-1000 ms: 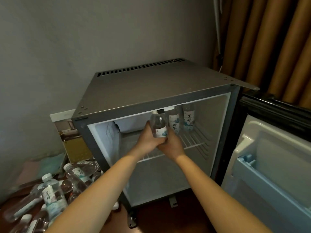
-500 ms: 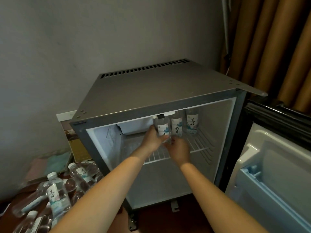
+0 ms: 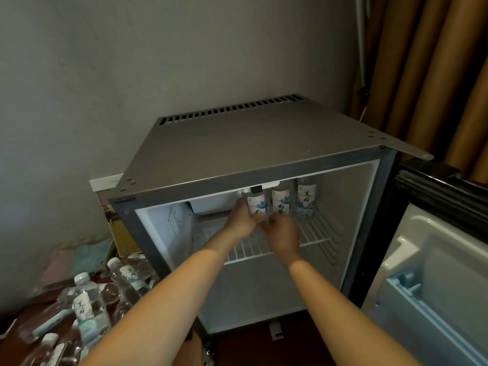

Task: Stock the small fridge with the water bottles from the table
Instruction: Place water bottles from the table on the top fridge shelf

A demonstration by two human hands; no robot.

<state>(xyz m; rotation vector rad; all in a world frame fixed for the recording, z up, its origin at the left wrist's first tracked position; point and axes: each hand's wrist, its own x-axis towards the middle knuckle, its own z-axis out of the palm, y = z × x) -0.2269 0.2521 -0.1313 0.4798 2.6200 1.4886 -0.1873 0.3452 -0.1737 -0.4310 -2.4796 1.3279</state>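
Within the curled fingers (image 3: 260, 215) of the left hand (image 3: 244, 220), a water bottle (image 3: 255, 203) is held upright by its lower body, over the wire shelf (image 3: 315, 235) of the small fridge (image 3: 250, 149). Whether its base is seated on the wires cannot be told, since it is hidden behind both hands. The right hand (image 3: 283, 233) is placed just right of those fingers, at the bottle's foot. Its fingertips are hidden, so their state cannot be told. Immediately right of the fingers a second bottle (image 3: 281, 204) stands, with a third bottle (image 3: 306, 199) beyond it.

The following hazards are judged likely:

- If the grip is released before the base is level across the wires, the bottle may be tipped.
- If the second bottle is knocked as either hand is drawn out, the whole row may be toppled.
- Well behind and left of the fingers, loose bottles (image 3: 87, 310) are heaped on the counter (image 3: 15, 313). If one is pulled carelessly, others may be rolled off.
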